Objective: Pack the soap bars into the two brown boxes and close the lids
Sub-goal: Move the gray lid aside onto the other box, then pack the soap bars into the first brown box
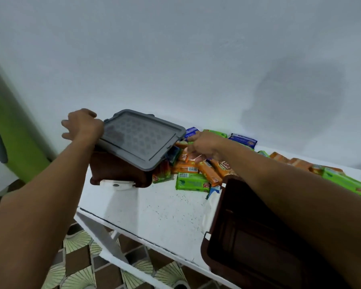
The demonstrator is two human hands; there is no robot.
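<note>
Head view. Wrappers carry a red-and-white logo, too blurred to read; a barcode shows on one orange pack.

Left hand [82,126]: fingers spread, heel against the left edge of the grey lid [142,138], which lies tilted on the far brown box [117,170].

Right hand [202,144]: fingers bent down onto an orange bar [193,157] in the heap; grip cannot be told.

Soap bars [188,169] heaped along the wall side of the white table [154,209]. Two blue packs, at least four green, orange ones overlapping, not countable.

Boxes: two. Near brown box [248,236] open, under the right forearm.
</note>
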